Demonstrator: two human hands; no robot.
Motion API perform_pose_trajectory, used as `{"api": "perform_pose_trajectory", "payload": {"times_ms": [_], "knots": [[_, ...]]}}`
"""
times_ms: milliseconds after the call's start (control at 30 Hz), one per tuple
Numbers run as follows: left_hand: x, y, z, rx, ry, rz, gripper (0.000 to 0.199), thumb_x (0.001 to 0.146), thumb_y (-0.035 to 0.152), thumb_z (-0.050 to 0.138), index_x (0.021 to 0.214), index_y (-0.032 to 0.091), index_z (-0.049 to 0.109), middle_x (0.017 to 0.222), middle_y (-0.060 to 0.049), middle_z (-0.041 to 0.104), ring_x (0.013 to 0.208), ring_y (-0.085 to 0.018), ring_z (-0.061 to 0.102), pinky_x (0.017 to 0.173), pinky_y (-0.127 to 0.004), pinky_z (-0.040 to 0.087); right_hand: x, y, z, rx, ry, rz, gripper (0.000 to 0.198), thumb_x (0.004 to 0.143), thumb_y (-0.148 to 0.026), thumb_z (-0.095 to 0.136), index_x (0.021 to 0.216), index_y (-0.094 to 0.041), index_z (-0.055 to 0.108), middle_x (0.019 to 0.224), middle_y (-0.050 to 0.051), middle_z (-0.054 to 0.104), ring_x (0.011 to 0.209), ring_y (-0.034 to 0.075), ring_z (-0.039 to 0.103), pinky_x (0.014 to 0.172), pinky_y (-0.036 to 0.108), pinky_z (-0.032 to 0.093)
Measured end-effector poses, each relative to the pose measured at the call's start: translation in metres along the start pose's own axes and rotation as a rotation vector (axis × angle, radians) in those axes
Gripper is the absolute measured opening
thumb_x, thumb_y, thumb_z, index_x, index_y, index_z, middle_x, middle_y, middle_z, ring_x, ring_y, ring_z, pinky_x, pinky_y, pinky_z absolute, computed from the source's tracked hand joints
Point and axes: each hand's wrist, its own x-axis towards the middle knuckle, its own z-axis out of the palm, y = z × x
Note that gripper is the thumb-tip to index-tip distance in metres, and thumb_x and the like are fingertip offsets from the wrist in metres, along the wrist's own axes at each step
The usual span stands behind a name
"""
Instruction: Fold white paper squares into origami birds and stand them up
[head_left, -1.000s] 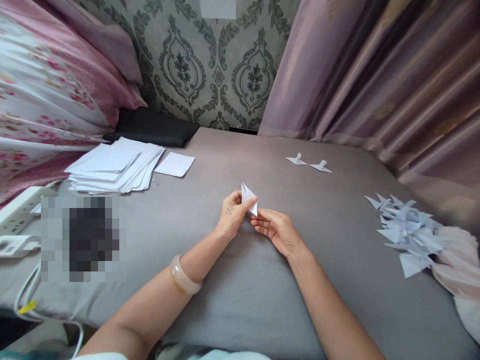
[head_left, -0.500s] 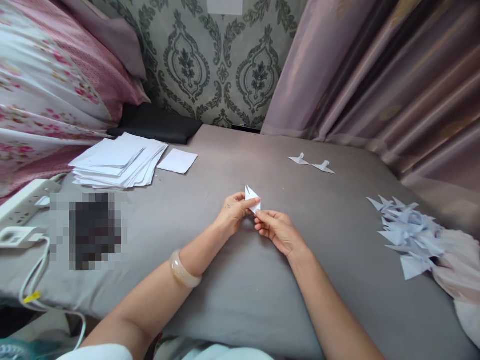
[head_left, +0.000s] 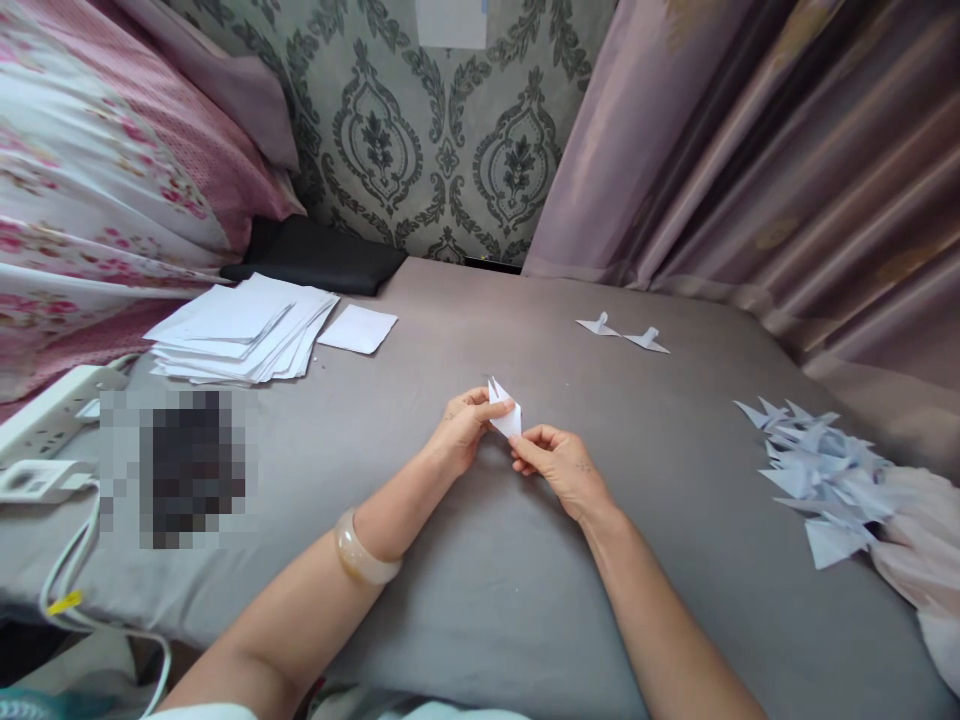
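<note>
Between my hands is a small piece of folded white paper, diamond-like, with two narrow points at its upper end. My left hand is closed on its left side, the thumb lying across the front. At the lower corner my right hand pinches the paper between thumb and finger. The other fingers of the right hand curl underneath. Folded paper birds lie in a heap at the right, and two more paper birds sit farther back.
A stack of white paper lies at the back left, with a separate square sheet beside it. A black folded item is behind them. At the left edge are a power strip and white cables. Curtains border the grey-covered surface.
My right hand has shifted slightly down and turned, still at the paper's lower corner. The left hand keeps its hold. The whole view has tilted up a little.
</note>
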Motion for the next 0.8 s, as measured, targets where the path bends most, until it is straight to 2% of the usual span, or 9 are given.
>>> {"api": "perform_pose_trajectory", "payload": {"times_ms": [167, 400, 533, 633, 800], "knots": [[-0.002, 0.004, 0.001, -0.044, -0.126, 0.058, 0.02, 0.065, 0.029, 0.079, 0.071, 0.014, 0.067, 0.074, -0.004, 0.066, 0.068, -0.012, 0.058, 0.069, -0.026, 0.041, -0.003, -0.001, 0.0, -0.109, 0.071, -0.157, 0.027, 0.069, -0.043, 0.073, 0.065, -0.018, 0.061, 0.056, -0.002, 0.061, 0.054, 0.011, 0.055, 0.06, 0.026, 0.041], [-0.001, 0.005, -0.002, -0.109, -0.182, 0.099, 0.016, 0.068, 0.028, 0.078, 0.073, 0.014, 0.071, 0.075, -0.003, 0.065, 0.07, -0.011, 0.058, 0.073, -0.026, 0.043, -0.004, 0.002, -0.001, -0.175, 0.083, -0.28, 0.024, 0.074, -0.041, 0.069, 0.066, -0.019, 0.06, 0.058, -0.002, 0.061, 0.056, 0.012, 0.054, 0.059, 0.026, 0.04], [0.0, 0.004, -0.001, -0.115, -0.141, 0.093, 0.02, 0.066, 0.03, 0.08, 0.076, 0.014, 0.073, 0.075, -0.003, 0.065, 0.07, -0.011, 0.058, 0.07, -0.026, 0.043, -0.003, 0.001, -0.001, -0.147, 0.047, -0.23, 0.026, 0.074, -0.044, 0.068, 0.072, -0.018, 0.062, 0.064, 0.0, 0.064, 0.059, 0.012, 0.059, 0.063, 0.026, 0.043], [0.001, 0.002, 0.001, -0.104, -0.08, 0.099, 0.023, 0.063, 0.03, 0.082, 0.075, 0.013, 0.073, 0.074, -0.003, 0.064, 0.069, -0.011, 0.057, 0.069, -0.025, 0.042, -0.001, 0.003, -0.001, -0.13, 0.032, -0.151, 0.032, 0.072, -0.048, 0.069, 0.075, -0.017, 0.062, 0.067, 0.002, 0.066, 0.057, 0.013, 0.06, 0.06, 0.026, 0.044], [0.003, -0.006, 0.002, -0.102, 0.04, 0.062, 0.027, 0.057, 0.032, 0.084, 0.069, 0.012, 0.071, 0.07, -0.002, 0.063, 0.066, -0.01, 0.055, 0.067, -0.025, 0.041, 0.003, 0.013, 0.0, -0.296, 0.099, -0.151, 0.032, 0.077, -0.049, 0.062, 0.073, -0.017, 0.061, 0.066, 0.004, 0.066, 0.056, 0.014, 0.061, 0.055, 0.026, 0.043]]}}
